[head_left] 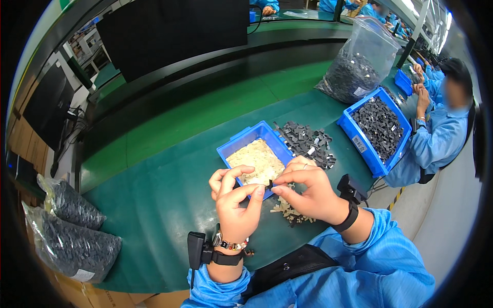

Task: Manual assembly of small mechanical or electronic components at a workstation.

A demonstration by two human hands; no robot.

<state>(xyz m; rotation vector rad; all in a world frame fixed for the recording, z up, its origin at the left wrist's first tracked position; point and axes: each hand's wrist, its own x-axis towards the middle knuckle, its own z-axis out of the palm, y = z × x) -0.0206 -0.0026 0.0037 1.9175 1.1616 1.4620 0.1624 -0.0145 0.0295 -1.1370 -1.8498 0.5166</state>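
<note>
Head view: left hand (233, 197) and right hand (303, 190) pinch one small dark part (270, 184) together above the bin (241, 141), apparently mid-assembly; next move likely needs a steady press.

clear bag of dark parts (359, 61) far right, two more bags (69, 231) lower left, white label (359, 144) on blue bin, dark screen (174, 31) top

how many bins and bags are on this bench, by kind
blue bins: 3 (one with pale pieces, one with dark parts, a small far one)
clear bags of dark parts: 3 (two at left, one upright at back)
total: 6
</note>
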